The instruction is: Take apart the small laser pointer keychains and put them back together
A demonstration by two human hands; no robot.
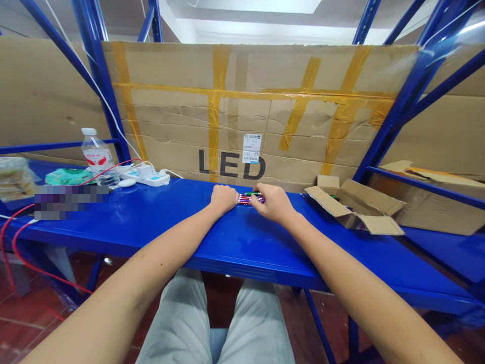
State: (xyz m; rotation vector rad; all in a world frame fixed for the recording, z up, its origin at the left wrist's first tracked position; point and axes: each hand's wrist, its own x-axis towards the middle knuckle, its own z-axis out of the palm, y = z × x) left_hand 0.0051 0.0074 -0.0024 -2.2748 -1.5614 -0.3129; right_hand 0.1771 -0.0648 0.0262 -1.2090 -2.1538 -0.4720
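Observation:
Several slim pens [245, 199], purple and red with shiny bands, lie side by side just above the blue shelf top. A green pen [250, 193] lies along their far side. My left hand [224, 198] is closed round the left ends of the bunch, with its fingertips hidden. At the right, my right hand [276, 203] bends its thumb and fingers over the other ends, touching the green pen and the purple ones. The right ends of the pens are hidden beneath that hand.
To the right stands an open cardboard box [354, 205] with dark items inside. A power strip [146, 174], a water bottle [99, 159] and a green packet [68, 176] are on the left, near a red cable [18, 227]. Behind rises a large taped carton [170, 121].

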